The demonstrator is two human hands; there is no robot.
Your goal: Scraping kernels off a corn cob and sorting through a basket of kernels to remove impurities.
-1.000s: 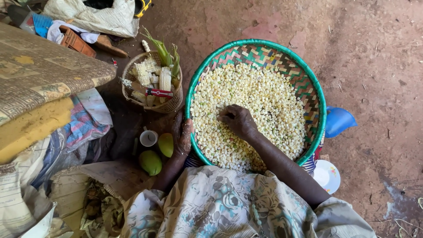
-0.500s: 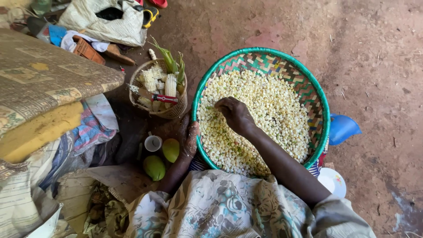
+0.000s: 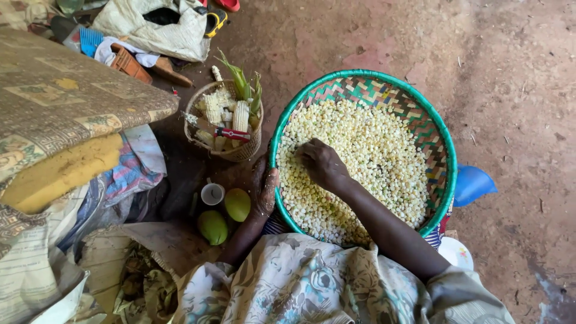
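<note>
A wide woven tray with a green rim (image 3: 445,138) rests on my lap, filled with pale maize kernels (image 3: 384,150). My right hand (image 3: 321,163) lies in the kernels at the tray's left side, fingers curled down into them; whether it holds any is hidden. My left hand (image 3: 264,187) grips the tray's left rim from outside, palm against the edge.
A small basket (image 3: 225,123) with maize cobs and green husks stands left of the tray. Two green fruits (image 3: 225,215) and a small white cup (image 3: 212,193) lie beside my left arm. A patterned cushion (image 3: 66,102) is at left, a blue object (image 3: 473,183) at right, on an earth floor.
My right hand has shifted left across the kernels toward the tray's left rim. The view has drifted, so the tray sits lower and further right in frame. My left hand stays on the rim.
</note>
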